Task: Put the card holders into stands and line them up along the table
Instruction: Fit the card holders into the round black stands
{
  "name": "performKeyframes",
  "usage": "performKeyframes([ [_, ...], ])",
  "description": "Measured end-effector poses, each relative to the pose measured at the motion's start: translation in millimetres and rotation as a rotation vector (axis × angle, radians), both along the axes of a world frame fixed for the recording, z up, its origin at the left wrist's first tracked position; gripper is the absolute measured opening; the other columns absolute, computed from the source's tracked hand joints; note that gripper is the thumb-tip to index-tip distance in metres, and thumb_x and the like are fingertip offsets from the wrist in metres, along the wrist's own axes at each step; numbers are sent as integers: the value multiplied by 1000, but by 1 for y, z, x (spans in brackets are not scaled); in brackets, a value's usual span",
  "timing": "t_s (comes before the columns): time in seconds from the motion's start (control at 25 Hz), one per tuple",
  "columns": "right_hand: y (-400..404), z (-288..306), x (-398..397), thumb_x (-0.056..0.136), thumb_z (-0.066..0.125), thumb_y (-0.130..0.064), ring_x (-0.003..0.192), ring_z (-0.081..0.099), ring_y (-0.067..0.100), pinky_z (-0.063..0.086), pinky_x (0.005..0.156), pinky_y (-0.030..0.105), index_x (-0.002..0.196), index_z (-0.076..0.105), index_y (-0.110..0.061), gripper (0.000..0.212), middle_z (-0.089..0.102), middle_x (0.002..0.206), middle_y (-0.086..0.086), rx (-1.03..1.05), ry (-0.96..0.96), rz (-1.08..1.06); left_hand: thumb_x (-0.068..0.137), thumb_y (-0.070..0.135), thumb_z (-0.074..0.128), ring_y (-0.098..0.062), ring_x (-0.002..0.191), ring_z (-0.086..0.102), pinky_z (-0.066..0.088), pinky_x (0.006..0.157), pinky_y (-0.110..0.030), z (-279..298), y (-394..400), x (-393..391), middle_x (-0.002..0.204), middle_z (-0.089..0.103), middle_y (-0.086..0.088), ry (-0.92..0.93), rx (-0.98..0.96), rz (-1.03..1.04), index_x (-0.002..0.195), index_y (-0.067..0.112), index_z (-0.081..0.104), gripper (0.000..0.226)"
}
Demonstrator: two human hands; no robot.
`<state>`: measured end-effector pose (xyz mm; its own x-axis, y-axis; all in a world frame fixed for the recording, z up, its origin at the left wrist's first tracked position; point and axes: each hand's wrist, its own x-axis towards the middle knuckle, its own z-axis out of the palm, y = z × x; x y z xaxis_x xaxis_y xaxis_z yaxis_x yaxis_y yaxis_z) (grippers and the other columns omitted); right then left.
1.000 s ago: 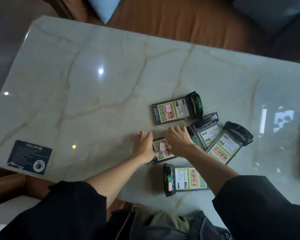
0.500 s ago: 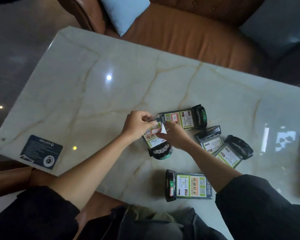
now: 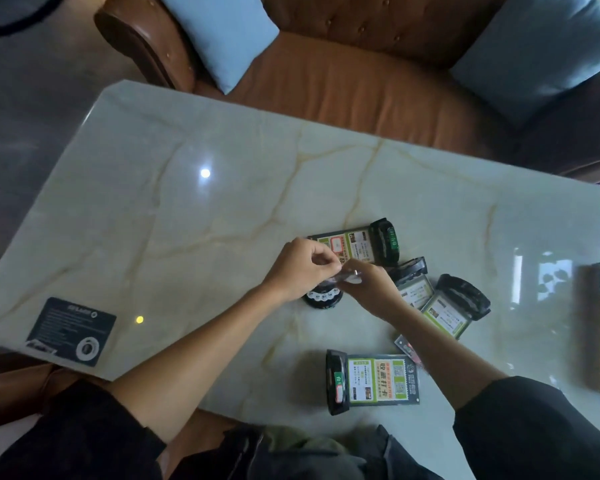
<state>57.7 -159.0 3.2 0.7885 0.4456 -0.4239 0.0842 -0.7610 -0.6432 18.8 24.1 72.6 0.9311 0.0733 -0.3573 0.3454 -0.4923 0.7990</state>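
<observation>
Both grips pinch card holder [image 3: 340,277], edge-on, print unreadable.

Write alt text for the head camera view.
Both hands, left hand and right hand, pinch a clear card holder above a round black stand on a marble table; four holders already in stands lie flat nearby.

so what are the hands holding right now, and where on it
Both the left hand and right hand pinch a clear card holder by its upper edge, just above the round black stand.
</observation>
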Motion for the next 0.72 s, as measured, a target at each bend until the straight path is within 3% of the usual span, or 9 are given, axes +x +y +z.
performKeyframes([
  [0.12, -5, 0, 5, 86, 71, -11, 87, 64, 15, 49, 76, 29, 100, 69, -15, 14, 74, 102, 0, 12, 8, 49, 80, 23, 75, 2, 70, 66, 50, 70, -15, -5, 8, 7, 75, 74, 13, 73, 16, -25, 80, 21, 79, 4],
  [0.24, -5, 4, 17, 84, 46, 12, 101, 64, 17, 54, 90, 33, 116, 66, -16, 47, 69, 116, 3, -69, 37, 108, 82, 26, 75, -10, 80, 71, 56, 82, -30, -20, 20, 19, 81, 75, 7, 151, 5, 11, 87, 19, 77, 8],
  [0.32, -6, 5, 37, 78, 35, 17, 105, 64, 16, 55, 93, 35, 121, 63, -16, 61, 67, 122, 3, -101, -32, 29, 83, 28, 74, -16, 90, 71, 55, 87, -32, -32, 22, 33, 92, 75, 3, 195, 4, 95, 97, 18, 75, 17],
  [0.4, -3, 0, 63, 80, 37, 9, 101, 64, 21, 58, 84, 43, 121, 61, -19, 56, 66, 120, 6, -110, -103, -52, 83, 32, 73, -18, 99, 65, 49, 83, -29, -43, 19, 48, 105, 70, 0, 258, 47, 154, 111, 14, 68, 34],
  [0.48, 3, -5, 84, 86, 44, 2, 101, 64, 24, 59, 77, 45, 129, 54, -22, 51, 62, 125, 7, -127, -93, -28, 79, 37, 76, -20, 102, 64, 45, 76, -27, -55, 12, 61, 107, 67, 0, 366, -11, 197, 113, 12, 64, 43],
  [0.6, 14, -17, 103, 88, 62, -5, 118, 56, 29, 54, 95, 41, 147, 35, -13, 65, 47, 143, 13, -230, -122, 167, 75, 40, 78, -23, 97, 67, 47, 66, -26, -77, 4, 68, 100, 71, -5, 499, -90, 284, 96, 13, 67, 37],
  [0.68, 22, -26, 108, 83, 75, -19, 140, 35, 35, 32, 115, 43, 153, 18, -5, 91, 31, 154, 19, -367, -182, 339, 71, 49, 73, -27, 102, 63, 53, 79, -33, -93, 4, 67, 109, 66, -11, 561, -11, 314, 100, 10, 63, 50],
  [0.72, 24, -30, 109, 81, 78, -29, 146, 23, 36, 19, 121, 45, 154, 9, -3, 104, 22, 159, 21, -445, -185, 430, 73, 48, 71, -28, 103, 62, 53, 83, -34, -98, 3, 65, 109, 64, -11, 576, 9, 315, 98, 11, 62, 46],
])
